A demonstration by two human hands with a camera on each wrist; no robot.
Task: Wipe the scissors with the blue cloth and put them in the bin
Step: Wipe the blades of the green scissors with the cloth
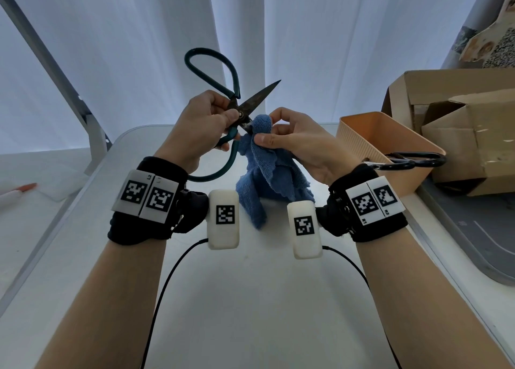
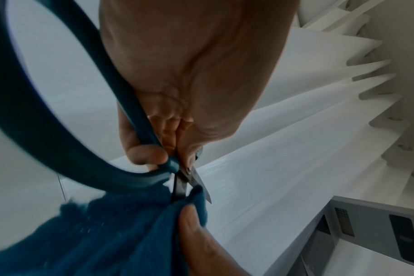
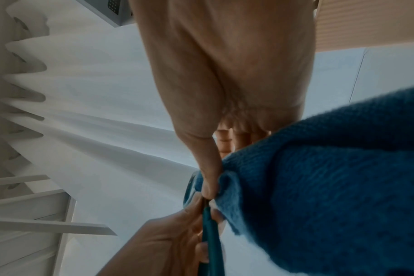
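My left hand (image 1: 214,121) grips a pair of teal-handled scissors (image 1: 250,101) at the pivot, above the table. The blades are spread apart; one dark blade points up and right, the other is buried in the blue cloth (image 1: 264,173). My right hand (image 1: 281,134) pinches the cloth around that lower blade, and the rest of the cloth hangs down to the table. In the left wrist view the scissors (image 2: 187,179) enter the cloth (image 2: 106,233) next to my right thumb. In the right wrist view the cloth (image 3: 331,186) fills the lower right and a teal handle (image 3: 210,239) shows beside it.
An orange ribbed bin (image 1: 390,151) stands to the right on the white table (image 1: 250,299), with a second, black-handled pair of scissors (image 1: 409,159) lying across its rim. Cardboard boxes (image 1: 459,123) stand behind it. A grey tray (image 1: 473,243) lies at far right. White curtains hang behind.
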